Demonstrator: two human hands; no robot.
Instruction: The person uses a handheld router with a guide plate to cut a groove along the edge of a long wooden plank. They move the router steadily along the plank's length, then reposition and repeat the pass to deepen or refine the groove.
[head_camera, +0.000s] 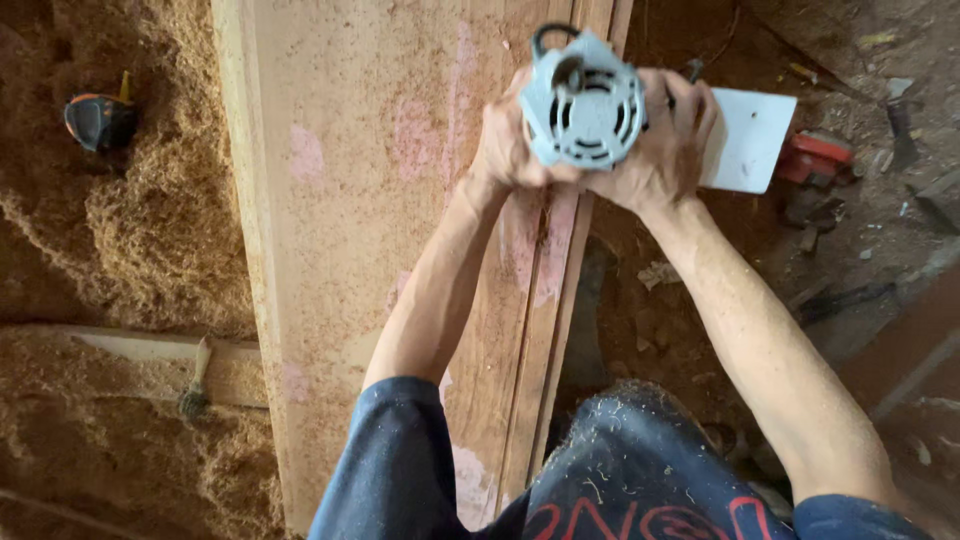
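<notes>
Two hands gripping one pale grey, round-topped handheld power tool with vented cap (582, 100), poised over the right edge of the long, dusty, pink-stained wooden plank (370, 200). Left hand (507, 145) clenching the tool's left side; right hand (665, 140) clasping the right. Keeping the base flat and pressure even likely mattering most here; bit hidden. Both forearms stretching forward, elbows bent, wrists converging. Lying nearby: white flat board (750, 140), heaps of tan sawdust (150, 230), small orange-black tool (98, 120).

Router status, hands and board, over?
Left hand and right hand grip grey router. Router on wooden board edge. Sawdust alongside.
</notes>
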